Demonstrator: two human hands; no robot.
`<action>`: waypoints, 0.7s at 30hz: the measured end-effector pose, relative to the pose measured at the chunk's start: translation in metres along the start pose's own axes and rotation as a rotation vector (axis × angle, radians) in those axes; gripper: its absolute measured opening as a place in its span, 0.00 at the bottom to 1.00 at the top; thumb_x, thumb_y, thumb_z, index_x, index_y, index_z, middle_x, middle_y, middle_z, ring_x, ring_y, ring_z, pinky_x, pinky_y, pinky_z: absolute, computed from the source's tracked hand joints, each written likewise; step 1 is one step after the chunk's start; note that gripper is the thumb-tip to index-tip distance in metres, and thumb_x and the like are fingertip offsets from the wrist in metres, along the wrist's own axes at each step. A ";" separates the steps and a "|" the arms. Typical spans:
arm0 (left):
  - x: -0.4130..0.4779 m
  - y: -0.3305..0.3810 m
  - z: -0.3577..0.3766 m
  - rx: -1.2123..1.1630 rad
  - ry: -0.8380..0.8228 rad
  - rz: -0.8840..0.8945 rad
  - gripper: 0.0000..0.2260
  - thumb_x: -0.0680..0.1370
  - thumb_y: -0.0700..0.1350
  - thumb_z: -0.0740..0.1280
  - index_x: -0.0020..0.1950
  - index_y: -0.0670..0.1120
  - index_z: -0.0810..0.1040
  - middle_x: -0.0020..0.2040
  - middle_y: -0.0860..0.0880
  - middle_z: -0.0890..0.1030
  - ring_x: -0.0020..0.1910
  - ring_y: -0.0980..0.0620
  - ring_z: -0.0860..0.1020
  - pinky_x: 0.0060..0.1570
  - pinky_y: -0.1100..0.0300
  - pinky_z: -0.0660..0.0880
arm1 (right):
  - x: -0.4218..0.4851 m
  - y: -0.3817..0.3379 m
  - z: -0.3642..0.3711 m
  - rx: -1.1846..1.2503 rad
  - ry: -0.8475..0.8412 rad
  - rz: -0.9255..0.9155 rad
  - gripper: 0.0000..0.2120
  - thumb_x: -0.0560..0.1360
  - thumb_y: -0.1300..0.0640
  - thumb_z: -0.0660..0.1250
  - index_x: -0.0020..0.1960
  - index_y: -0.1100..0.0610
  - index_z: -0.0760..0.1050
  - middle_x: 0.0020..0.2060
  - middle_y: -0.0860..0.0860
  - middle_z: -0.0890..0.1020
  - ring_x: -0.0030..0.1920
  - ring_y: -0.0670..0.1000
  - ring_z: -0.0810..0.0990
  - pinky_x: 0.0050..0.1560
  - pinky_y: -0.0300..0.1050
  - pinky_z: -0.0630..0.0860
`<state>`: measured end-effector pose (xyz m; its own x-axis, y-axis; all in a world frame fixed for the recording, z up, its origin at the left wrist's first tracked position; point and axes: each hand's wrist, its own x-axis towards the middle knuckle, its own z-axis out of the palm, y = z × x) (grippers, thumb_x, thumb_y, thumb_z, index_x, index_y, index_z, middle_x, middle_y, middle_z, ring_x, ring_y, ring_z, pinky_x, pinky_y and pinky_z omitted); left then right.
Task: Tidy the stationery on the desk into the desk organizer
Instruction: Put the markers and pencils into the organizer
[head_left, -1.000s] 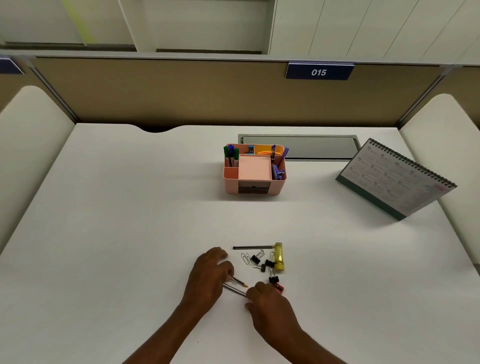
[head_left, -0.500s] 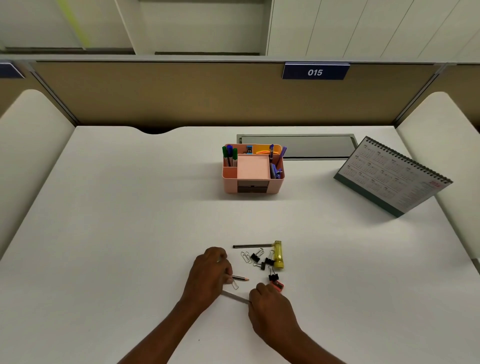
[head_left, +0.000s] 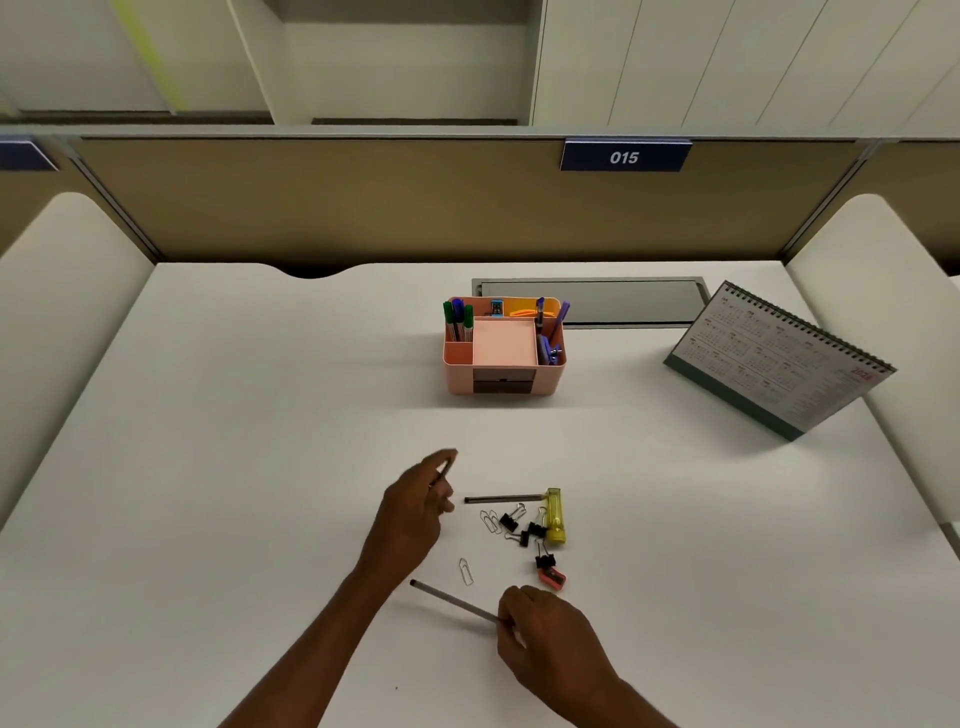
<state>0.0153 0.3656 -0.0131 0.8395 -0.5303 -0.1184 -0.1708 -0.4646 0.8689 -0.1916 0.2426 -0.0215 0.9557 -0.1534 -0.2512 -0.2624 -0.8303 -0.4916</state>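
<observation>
A pink desk organizer (head_left: 460, 358) stands mid-desk, with markers and pens upright in it. My left hand (head_left: 415, 504) is raised over the desk and grips a short pencil (head_left: 444, 470), mostly hidden by the fingers. My right hand (head_left: 545, 629) pinches one end of a grey pencil (head_left: 452, 601) that lies slanted on the desk. Between the hands lies a paper clip (head_left: 466, 571). To the right are another dark pencil (head_left: 501, 499), a yellow highlighter (head_left: 555, 515), black binder clips (head_left: 535, 530), more paper clips (head_left: 489, 520) and a pink sharpener (head_left: 553, 578).
A desk calendar (head_left: 779, 358) stands at the right. Behind the organizer a grey cable-tray lid (head_left: 623, 301) is set into the white desk (head_left: 208, 467). A tan partition (head_left: 363, 202) with a "015" plate closes the back.
My left hand has lifted off the desk with the short pencil and moved away from me. My right hand has taken hold of the grey pencil's end. A paper clip is uncovered.
</observation>
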 end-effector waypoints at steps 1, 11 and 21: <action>0.006 0.009 -0.003 -0.043 0.036 0.001 0.19 0.84 0.35 0.61 0.72 0.52 0.75 0.48 0.49 0.81 0.43 0.54 0.84 0.48 0.60 0.83 | -0.001 -0.003 -0.004 0.043 0.000 0.004 0.09 0.79 0.46 0.57 0.51 0.48 0.73 0.45 0.46 0.79 0.45 0.47 0.77 0.43 0.42 0.73; 0.069 0.093 -0.042 -0.226 0.296 0.142 0.13 0.85 0.42 0.63 0.67 0.55 0.72 0.49 0.50 0.86 0.48 0.53 0.87 0.55 0.51 0.84 | 0.006 -0.024 -0.031 0.218 -0.021 0.074 0.06 0.77 0.47 0.65 0.51 0.47 0.76 0.46 0.43 0.81 0.47 0.44 0.79 0.50 0.39 0.78; 0.131 0.124 -0.058 -0.165 0.546 0.256 0.07 0.78 0.39 0.73 0.54 0.44 0.79 0.49 0.51 0.84 0.47 0.61 0.83 0.47 0.54 0.85 | 0.010 -0.020 -0.045 0.251 0.007 0.117 0.07 0.77 0.45 0.66 0.50 0.47 0.76 0.44 0.41 0.80 0.46 0.44 0.79 0.50 0.38 0.78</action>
<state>0.1343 0.2791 0.1067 0.9323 -0.1511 0.3285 -0.3564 -0.2316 0.9052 -0.1709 0.2335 0.0237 0.9176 -0.2451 -0.3128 -0.3951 -0.6477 -0.6514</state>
